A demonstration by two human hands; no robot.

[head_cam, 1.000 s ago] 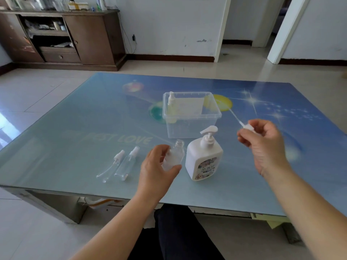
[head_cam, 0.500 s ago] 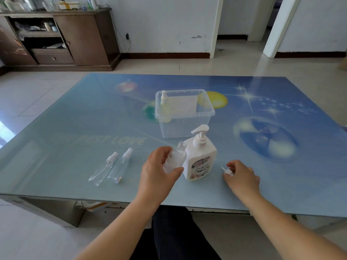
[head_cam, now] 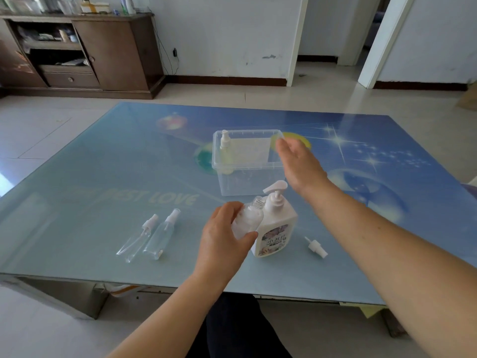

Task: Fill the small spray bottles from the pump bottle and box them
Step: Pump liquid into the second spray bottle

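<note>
Spray bottle (head_cam: 247, 220), uncapped and small, is sitting in my left hand (head_cam: 224, 237), whose fingers and thumb are curling round its body; I am tilting its open neck against the pump bottle (head_cam: 276, 228) near the table (head_cam: 77, 177) edge. My right hand (head_cam: 296, 164) is hovering empty, fingers loosely straight, above the pump head and in front of the clear box (head_cam: 247, 161), where one filled bottle (head_cam: 225, 153) is standing. Its removed sprayer cap (head_cam: 316, 247) is lying to the right. Two capped bottles (head_cam: 149, 237) are lying at left. I judge this thin, light plastic slippery, so I am gripping mid-body.
</note>
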